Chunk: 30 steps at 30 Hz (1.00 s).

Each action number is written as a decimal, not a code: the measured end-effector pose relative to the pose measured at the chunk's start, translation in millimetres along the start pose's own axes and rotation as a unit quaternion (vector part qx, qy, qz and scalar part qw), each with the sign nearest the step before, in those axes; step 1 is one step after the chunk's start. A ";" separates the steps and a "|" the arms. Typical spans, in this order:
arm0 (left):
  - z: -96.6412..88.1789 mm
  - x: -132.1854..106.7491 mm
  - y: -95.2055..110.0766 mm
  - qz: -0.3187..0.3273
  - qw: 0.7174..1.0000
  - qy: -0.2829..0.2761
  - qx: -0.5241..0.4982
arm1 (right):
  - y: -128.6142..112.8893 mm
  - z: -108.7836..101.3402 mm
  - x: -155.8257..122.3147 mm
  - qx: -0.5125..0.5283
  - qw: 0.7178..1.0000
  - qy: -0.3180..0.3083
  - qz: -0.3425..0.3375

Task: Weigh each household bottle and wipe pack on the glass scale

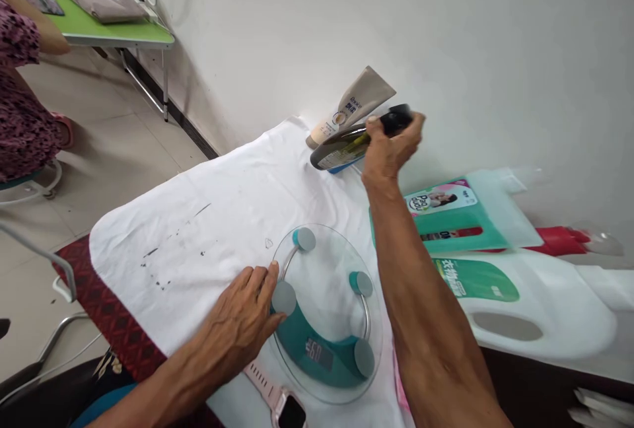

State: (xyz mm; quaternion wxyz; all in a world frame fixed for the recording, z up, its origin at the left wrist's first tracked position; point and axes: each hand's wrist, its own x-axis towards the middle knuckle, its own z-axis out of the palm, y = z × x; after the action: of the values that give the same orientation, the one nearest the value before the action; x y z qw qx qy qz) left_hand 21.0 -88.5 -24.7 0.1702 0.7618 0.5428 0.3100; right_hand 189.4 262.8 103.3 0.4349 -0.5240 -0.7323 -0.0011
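My right hand (pixel 391 150) is wrapped round the black-capped top of a dark bottle (pixel 341 148), which leans at a slant near the wall. Just behind the bottle stands a beige squeeze tube (pixel 354 104), cap end down. A round glass bathroom scale (pixel 324 375) with teal parts and a lit display lies on the white cloth. My left hand (pixel 250 306) lies flat with its fingers out, touching the scale's left edge. Whether the bottle's base touches the cloth, I cannot tell.
A green detergent bottle (pixel 500 216) and a white jug (pixel 535 302) stand on the right, a red bottle (pixel 559 241) between them. A pink-banded smartwatch (pixel 290 408) lies by the scale. At upper left a person (pixel 22 117) sits beside a green table (pixel 119 33).
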 end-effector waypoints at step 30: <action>-19.9 7.0 -12.9 0.017 0.999 -0.027 -0.006 | -93.6 -187.9 -225.3 0.180 0.978 0.083 0.067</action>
State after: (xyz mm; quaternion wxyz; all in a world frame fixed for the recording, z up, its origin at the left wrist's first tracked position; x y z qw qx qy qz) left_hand 0.1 -79.0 -15.5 0.1834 0.7779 0.5234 0.2955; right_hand 253.3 -38.0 118.9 0.5802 -0.4833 -0.6450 0.1169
